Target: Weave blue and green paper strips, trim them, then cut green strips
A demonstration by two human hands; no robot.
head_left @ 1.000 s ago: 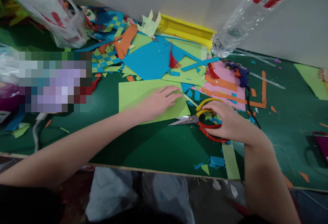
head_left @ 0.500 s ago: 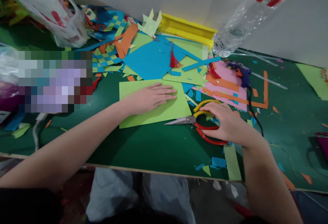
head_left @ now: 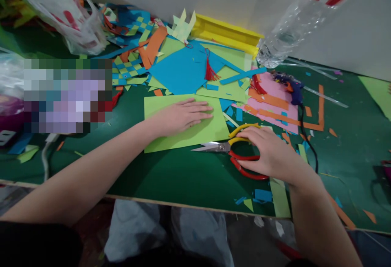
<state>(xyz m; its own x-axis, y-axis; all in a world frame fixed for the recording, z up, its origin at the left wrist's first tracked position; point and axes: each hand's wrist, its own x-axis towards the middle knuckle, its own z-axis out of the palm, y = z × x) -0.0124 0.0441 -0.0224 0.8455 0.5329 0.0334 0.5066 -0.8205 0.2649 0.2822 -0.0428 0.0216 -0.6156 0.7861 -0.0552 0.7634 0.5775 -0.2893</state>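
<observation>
My left hand (head_left: 185, 116) lies flat, fingers stretched to the right, on a light green sheet of paper (head_left: 165, 140). To its right, my right hand (head_left: 267, 148) grips the handles of a pair of scissors (head_left: 224, 147), one yellow and one red. The blades point left, slightly parted, beside the lower right edge of the sheet. Behind the sheet lies a blue square (head_left: 180, 69) with a red tassel (head_left: 210, 69) at its right.
Paper scraps (head_left: 263, 195) and orange strips surround a pink sheet (head_left: 275, 85) on the right. A yellow tray (head_left: 227, 32), a clear bottle (head_left: 287, 34) and a plastic bag (head_left: 82, 28) stand along the back. A purple glue gun (head_left: 293, 89) trails a black cord.
The scissors in my right hand have shifted slightly left and down relative to the sheet. My left hand has stayed in place on the paper.
</observation>
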